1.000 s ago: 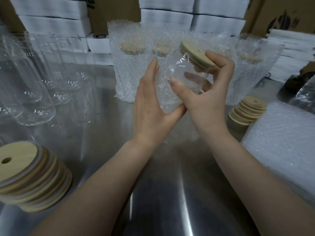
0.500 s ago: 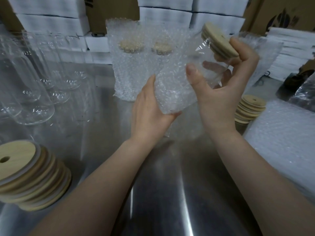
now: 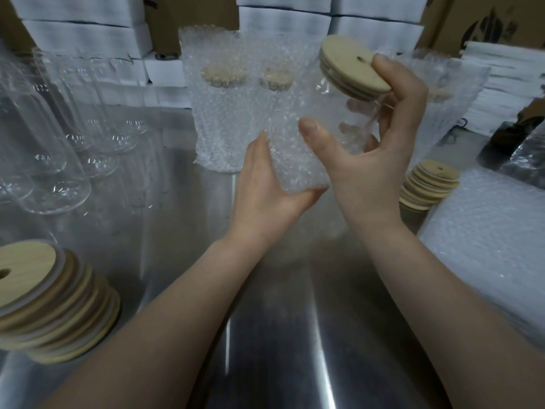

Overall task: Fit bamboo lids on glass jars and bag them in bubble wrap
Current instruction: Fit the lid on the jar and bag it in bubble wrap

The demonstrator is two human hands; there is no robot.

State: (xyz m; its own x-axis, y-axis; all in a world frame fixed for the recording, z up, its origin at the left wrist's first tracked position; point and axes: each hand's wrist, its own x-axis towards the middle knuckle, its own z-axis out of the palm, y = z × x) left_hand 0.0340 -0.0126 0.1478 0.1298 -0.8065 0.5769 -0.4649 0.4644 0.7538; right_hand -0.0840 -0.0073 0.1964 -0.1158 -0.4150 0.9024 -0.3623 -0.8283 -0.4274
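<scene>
My right hand (image 3: 374, 154) grips a clear glass jar (image 3: 342, 113) that wears a round bamboo lid (image 3: 352, 67) with a small hole. The jar tilts to the right, and its lower half sits inside a bubble wrap bag (image 3: 295, 160). My left hand (image 3: 265, 190) holds the bag's closed bottom end from below and the left. The jar's upper part and lid stick out of the bag.
Bagged jars (image 3: 227, 113) stand behind my hands. Empty glass jars (image 3: 53, 160) lie at the left, with a stack of bamboo lids (image 3: 50, 302) in front of them. A second lid stack (image 3: 430, 184) and a pile of bubble wrap bags (image 3: 495, 240) lie at the right on the steel table (image 3: 265, 349).
The jar has risen and moved right while tilting further, and the bag now covers more of its lower part. My left hand has slid down to the bag's bottom end.
</scene>
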